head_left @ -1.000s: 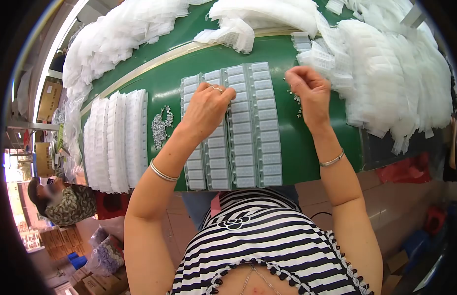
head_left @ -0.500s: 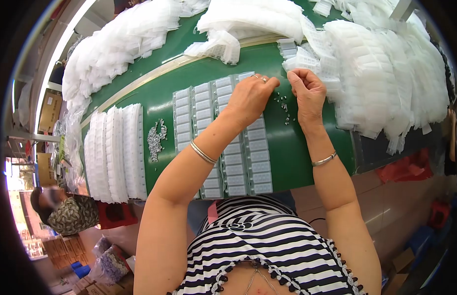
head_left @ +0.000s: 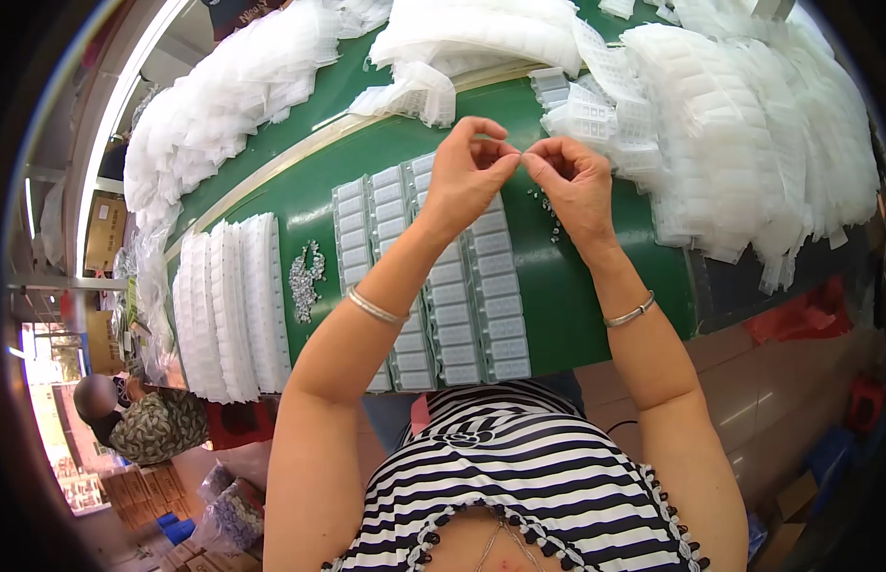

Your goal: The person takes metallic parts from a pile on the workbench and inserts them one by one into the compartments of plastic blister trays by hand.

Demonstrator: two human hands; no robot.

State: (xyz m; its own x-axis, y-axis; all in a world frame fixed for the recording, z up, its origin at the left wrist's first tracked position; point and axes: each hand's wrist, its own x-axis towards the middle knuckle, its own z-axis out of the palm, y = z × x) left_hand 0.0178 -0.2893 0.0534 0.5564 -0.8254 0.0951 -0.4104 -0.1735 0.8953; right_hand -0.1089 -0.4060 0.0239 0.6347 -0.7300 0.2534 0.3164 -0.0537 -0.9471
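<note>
Left hand [head_left: 469, 179], right hand [head_left: 576, 191]: each pinched, contents indiscernible. Celled strips [head_left: 498, 286] lay beneath the left, tiny pieces [head_left: 555, 230] beside the right. Apparent step: fingertip handling; next seemingly needed steadiness.

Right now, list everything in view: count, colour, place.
Tabletop: one, green, under hands
Segmented strips: four columns visible, pale grey, mid-table
Stacked strips: uncountable, white, table's left
Small shiny pieces: uncountable, silvery, either side of segmented strips
White heaps: several, white, far side and right
Cardboard boxes: several, brown, mostly lower left
Red items: several, red, left and right
Clear bag: one, purplish contents, lower left
Seated person: one, patterned top, lower left
Bracelets: at least two, silvery, forearms
Striped top: one, black and white, torso
Left hand: one, ungloved, over segmented strips
Right hand: one, ungloved, beside left
</note>
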